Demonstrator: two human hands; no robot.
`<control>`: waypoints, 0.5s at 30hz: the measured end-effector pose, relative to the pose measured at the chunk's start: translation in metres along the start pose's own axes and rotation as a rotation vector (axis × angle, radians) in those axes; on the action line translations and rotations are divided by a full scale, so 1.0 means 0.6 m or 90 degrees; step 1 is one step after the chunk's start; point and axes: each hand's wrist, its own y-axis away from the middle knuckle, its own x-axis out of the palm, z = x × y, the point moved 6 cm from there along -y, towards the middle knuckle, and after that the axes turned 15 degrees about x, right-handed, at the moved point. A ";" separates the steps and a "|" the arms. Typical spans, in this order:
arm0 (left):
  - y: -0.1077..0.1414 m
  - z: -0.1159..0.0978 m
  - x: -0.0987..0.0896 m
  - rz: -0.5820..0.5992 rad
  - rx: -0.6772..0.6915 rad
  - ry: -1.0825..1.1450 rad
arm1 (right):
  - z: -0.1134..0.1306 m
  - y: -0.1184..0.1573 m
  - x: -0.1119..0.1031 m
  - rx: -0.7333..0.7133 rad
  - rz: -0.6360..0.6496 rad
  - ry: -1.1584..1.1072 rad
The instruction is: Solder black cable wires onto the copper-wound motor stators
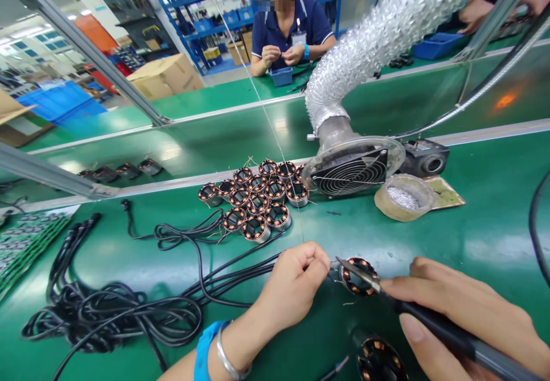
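Observation:
My left hand (301, 281), with a blue band and a silver bangle at the wrist, is closed in a pinch beside a copper-wound stator ring (360, 277). A thin wire runs between its fingertips and the ring. My right hand (464, 306) grips a black-handled soldering iron (433, 318), whose tip lies over the ring's upper left edge, near the left fingertips. Below, a second stator (380, 361) is cut off by the frame's bottom edge. Black cables (240, 281) run leftward from near my left hand.
Several stators (258, 203) stand grouped behind. A fan (350, 172) under a silver duct (361, 54), a round pot (404, 197) and a sponge (444, 192) are right of them. Coiled cables (129, 312) and circuit boards (30, 243) lie left. Opposite, a person (286, 31) sits working.

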 end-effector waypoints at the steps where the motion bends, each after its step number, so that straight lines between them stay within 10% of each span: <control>1: 0.000 0.000 0.000 0.000 0.002 0.001 | 0.000 -0.001 0.000 0.001 -0.005 0.001; 15: -0.001 0.000 0.001 0.000 -0.003 -0.001 | -0.006 -0.004 -0.002 -0.015 -0.011 -0.074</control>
